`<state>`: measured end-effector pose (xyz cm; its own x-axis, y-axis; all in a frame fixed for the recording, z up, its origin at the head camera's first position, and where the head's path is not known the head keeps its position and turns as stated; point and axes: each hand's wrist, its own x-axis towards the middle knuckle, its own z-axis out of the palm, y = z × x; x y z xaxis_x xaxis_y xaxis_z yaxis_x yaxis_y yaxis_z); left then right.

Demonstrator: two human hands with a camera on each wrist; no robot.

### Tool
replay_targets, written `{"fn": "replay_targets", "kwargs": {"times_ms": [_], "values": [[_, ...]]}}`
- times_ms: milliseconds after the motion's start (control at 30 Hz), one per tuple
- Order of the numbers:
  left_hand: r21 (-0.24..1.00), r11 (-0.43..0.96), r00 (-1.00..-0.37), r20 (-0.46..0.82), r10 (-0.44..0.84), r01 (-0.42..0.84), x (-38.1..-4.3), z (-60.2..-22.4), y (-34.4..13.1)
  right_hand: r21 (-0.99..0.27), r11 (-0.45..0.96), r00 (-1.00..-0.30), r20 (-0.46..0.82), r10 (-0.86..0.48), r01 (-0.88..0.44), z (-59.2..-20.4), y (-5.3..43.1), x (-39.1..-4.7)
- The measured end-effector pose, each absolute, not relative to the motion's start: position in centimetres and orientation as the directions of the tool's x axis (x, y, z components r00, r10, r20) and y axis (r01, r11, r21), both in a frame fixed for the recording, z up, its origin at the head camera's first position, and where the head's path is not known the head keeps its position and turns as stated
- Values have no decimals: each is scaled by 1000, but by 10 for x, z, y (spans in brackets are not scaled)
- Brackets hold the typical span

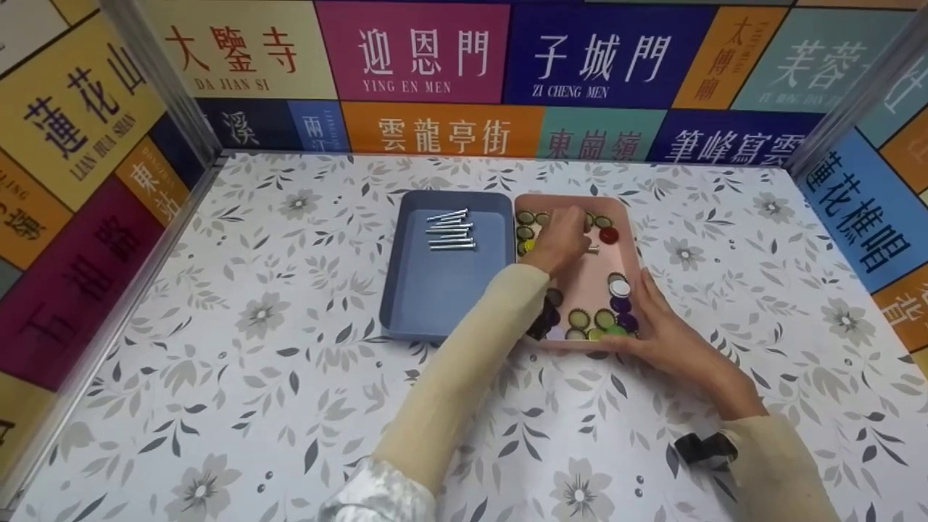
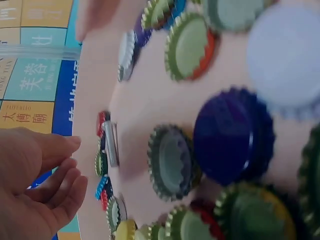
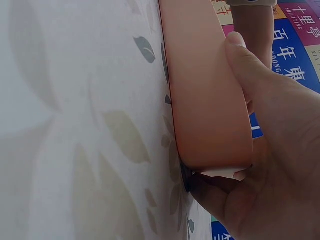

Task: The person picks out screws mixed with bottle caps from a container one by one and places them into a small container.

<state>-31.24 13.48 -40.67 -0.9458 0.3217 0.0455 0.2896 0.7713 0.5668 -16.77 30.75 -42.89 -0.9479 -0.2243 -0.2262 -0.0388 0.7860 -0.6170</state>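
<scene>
My left hand (image 1: 562,243) is over the upper part of a pink tray (image 1: 591,272), its thumb and fingers loosely bent. In the left wrist view its fingertips hover beside a silver screw (image 2: 110,144), with nothing held. Around that screw lie several bottle caps: a dark blue cap (image 2: 232,137), a white cap (image 1: 619,288) and a red cap (image 1: 609,235) among them. My right hand (image 1: 670,341) holds the tray's near right corner, thumb on the front side and fingers along the right side. The right wrist view shows a fingertip on the rim.
A blue tray (image 1: 453,301) stands against the pink tray's left side, with several silver screws (image 1: 452,235) lying in its upper part. Both rest on a floral tablecloth (image 1: 254,391). Panels printed with large characters (image 1: 424,54) wall in the back and sides.
</scene>
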Motion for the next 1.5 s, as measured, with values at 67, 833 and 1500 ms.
{"fn": "replay_targets", "kwargs": {"times_ms": [67,833,1500], "values": [[534,785,-938,48,343,314,-315,-407,134,-615,788,-948,-228,-221,-36,-429,308,-168],[395,826,-907,53,417,403,-326,-430,139,-597,801,-944,-239,-229,-44,-430,308,-168],[340,873,-928,-2,373,350,-325,-429,146,-589,807,-945,-239,-224,-43,-426,309,-167]]}}
